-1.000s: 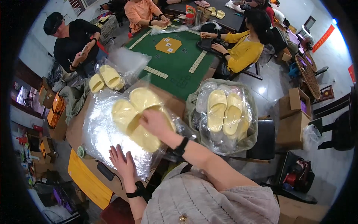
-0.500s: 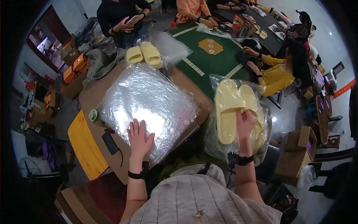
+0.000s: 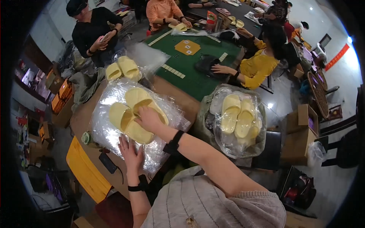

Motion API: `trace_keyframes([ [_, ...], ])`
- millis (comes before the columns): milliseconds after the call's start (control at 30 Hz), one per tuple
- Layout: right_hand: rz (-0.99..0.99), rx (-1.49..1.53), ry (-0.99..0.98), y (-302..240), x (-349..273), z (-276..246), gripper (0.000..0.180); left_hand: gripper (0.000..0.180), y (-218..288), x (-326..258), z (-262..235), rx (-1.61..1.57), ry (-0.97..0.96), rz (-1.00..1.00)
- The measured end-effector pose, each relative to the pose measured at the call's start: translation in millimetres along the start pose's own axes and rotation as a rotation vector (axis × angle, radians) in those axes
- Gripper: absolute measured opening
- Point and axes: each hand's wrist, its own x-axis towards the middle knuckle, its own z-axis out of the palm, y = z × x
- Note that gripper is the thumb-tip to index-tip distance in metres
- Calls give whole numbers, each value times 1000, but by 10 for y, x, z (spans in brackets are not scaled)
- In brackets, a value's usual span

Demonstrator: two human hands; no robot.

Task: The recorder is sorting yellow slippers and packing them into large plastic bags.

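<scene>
My right hand (image 3: 150,121) reaches across to the left, its fingers closed at the middle of a pale yellow pair of slippers (image 3: 137,98). The pair lies over a stack of shiny clear plastic bags (image 3: 104,131) on the brown table. My left hand (image 3: 130,154) rests on the bags just nearer than the slippers, fingers stretched out and holding nothing. Whether it touches the near slipper, I cannot tell. To the right, more yellow slippers (image 3: 231,114) sit in a large clear bag (image 3: 220,142).
Another yellow pair (image 3: 129,68) stands beyond the plastic stack. A green-topped table (image 3: 167,53) adjoins the brown one, with people seated and standing around it. A black device (image 3: 108,163) and a green-lidded container (image 3: 86,137) are at the left edge. Cardboard boxes (image 3: 296,142) stand right.
My right hand has carried the slippers from the large bag on the right to the plastic stack. My left hand stays on the stack. The whole view has shifted.
</scene>
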Motion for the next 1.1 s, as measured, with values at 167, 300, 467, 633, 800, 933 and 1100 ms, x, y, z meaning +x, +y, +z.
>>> trace_keyframes([
  [167,-272,211,205,264,-903,-704,42,45,109,-112,-148,-254,187,-38],
  [300,-100,-72,256,979,-1733,-1525,41,17,238,-165,-499,-253,351,-96],
  [467,4,-532,81,2060,-2340,-2684,74,14,988,-375,-1198,-418,316,-234],
  [633,99,-1107,-393,2496,-2237,-3134,105,14,1976,-402,-778,-840,-145,-102],
  [800,-241,-1144,-593,2825,-1868,-3058,136,51,2568,-313,647,-600,-688,-305],
  [933,-343,-1062,-660,3093,-1766,-2942,141,60,2905,-279,1925,-348,-686,-477],
  [1100,-269,-852,-800,3353,-1836,-2907,139,45,3337,-29,2005,-498,-441,-594],
])
